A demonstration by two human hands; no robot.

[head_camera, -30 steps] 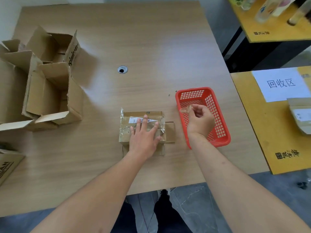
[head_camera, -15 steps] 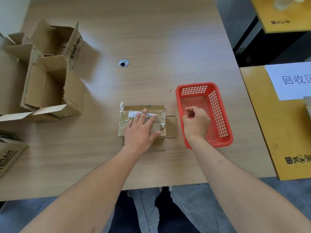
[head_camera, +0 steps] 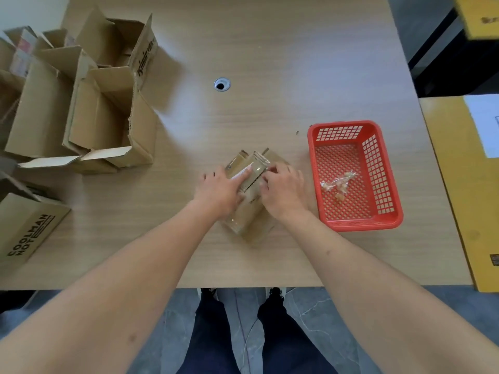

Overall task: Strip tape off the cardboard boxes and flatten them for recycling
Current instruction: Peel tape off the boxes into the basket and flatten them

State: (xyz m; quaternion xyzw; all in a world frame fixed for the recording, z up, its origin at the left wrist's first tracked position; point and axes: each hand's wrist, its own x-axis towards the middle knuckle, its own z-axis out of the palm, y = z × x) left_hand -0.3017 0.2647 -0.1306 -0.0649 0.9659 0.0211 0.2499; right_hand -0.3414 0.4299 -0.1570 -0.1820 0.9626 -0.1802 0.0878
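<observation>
A small taped cardboard box lies turned at an angle on the wooden table, near its front edge. My left hand rests on the box's left side, its index finger stretched along the top over a white label. My right hand is at the box's right edge with its fingers curled onto it; whether they pinch tape or cardboard is hidden. Crumpled tape scraps lie in the red plastic basket just right of my hands.
Several opened cardboard boxes are piled at the table's left. A box printed COOLMAN sits at the front left. A cable hole is mid-table. A yellow table with a white sheet adjoins on the right.
My right hand left the basket, where the tape scrap now lies, and came to the box's right edge. The box has been turned from square to diagonal under my left hand.
</observation>
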